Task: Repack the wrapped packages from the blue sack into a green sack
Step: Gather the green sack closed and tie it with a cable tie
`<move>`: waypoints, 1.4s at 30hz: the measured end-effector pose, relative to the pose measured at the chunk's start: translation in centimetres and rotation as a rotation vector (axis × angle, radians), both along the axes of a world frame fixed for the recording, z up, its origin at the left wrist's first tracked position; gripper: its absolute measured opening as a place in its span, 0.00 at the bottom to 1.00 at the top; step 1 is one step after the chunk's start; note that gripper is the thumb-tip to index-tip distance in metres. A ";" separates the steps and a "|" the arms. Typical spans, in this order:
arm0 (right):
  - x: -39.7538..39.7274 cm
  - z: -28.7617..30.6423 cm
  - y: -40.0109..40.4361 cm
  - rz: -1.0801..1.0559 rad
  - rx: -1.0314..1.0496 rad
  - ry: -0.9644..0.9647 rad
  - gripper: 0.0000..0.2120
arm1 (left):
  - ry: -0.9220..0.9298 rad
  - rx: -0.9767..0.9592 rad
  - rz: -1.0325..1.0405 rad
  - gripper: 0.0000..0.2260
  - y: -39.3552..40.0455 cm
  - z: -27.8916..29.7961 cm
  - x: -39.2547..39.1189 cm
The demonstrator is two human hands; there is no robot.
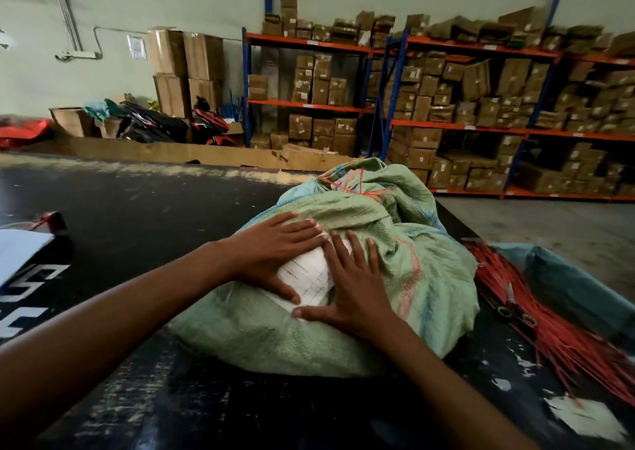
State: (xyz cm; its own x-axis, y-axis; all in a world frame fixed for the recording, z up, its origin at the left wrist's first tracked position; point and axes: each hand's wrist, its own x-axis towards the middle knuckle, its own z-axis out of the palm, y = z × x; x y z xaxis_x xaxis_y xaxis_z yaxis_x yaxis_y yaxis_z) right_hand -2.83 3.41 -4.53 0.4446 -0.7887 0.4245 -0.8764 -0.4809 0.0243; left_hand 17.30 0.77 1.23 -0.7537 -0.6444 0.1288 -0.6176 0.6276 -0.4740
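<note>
A full green sack (343, 278) lies on the dark, scuffed surface (154, 216), its neck tied with thin red string (357, 183) at the end farthest from the person. Both hands lie flat on top of the green sack, on its near half, with fingers straight and spread, gripping nothing. The left hand (275, 253) presses down on the left part of a white paper label (311, 278) stuck to the sack; the right hand (357, 284) presses on the label's right part, its thumb lying along the label's near edge. The fingertips of the two hands almost meet over the label. To the right of the green sack a bundle of red string lengths (549, 326) lies spread on the surface, just beside the sack, with a crumpled blue sack (570, 284) beyond it at the surface's right edge. Behind the green sack stand blue and orange shelves (464, 126) stacked with brown cardboard boxes.
</note>
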 end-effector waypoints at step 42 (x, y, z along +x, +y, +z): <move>5.4 15.2 -4.4 0.457 -0.076 -1.364 0.03 | 1.868 -0.320 0.146 0.14 6.7 7.4 3.0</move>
State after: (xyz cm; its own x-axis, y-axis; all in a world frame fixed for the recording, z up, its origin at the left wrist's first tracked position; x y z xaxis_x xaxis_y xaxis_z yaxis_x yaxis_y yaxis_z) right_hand 2.58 -0.95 10.64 -0.1318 -0.6473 0.7508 -0.0085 -0.7566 -0.6538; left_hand 20.30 7.46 8.64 0.5216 -0.4712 0.7113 -0.4386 0.5670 0.6972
